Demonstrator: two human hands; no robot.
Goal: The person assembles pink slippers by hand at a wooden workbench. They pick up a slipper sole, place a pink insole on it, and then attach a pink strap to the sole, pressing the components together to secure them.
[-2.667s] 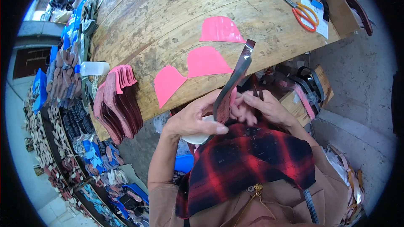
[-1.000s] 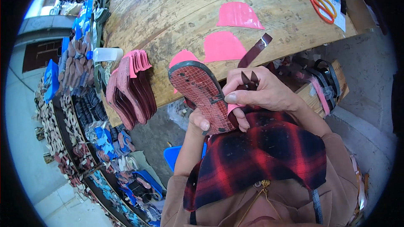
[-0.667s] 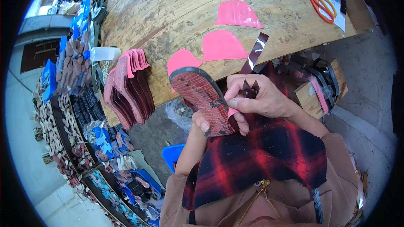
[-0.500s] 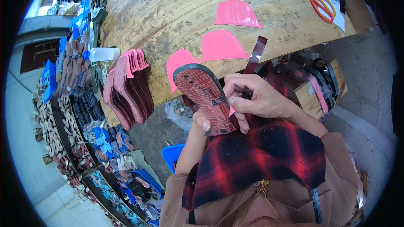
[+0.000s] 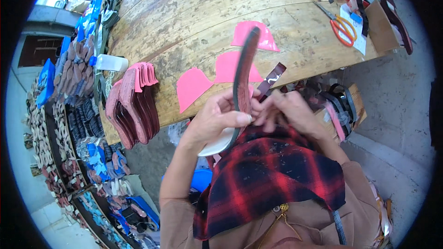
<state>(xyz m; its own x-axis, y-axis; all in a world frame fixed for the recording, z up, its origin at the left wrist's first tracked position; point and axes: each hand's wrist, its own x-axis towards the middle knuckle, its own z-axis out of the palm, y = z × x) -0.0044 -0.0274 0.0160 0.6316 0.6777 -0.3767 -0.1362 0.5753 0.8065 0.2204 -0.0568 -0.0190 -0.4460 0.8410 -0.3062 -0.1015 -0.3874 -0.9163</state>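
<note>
I see the red sole (image 5: 243, 71) up on its edge, gripped in the left hand (image 5: 217, 120). The right hand (image 5: 290, 113) is close beside it, too blurry for me to tell its grip. Pink pieces (image 5: 193, 88) lie beyond.

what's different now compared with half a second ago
The sandal sole, whose gridded underside faced the camera, has turned nearly edge-on. The left hand still holds it, thumb now across its lower part. The right hand, which had pinched the sole's edge, is now blurred beside it; whether it touches is unclear. The flat pink pieces, scissors and stack of soles stayed put.
</note>
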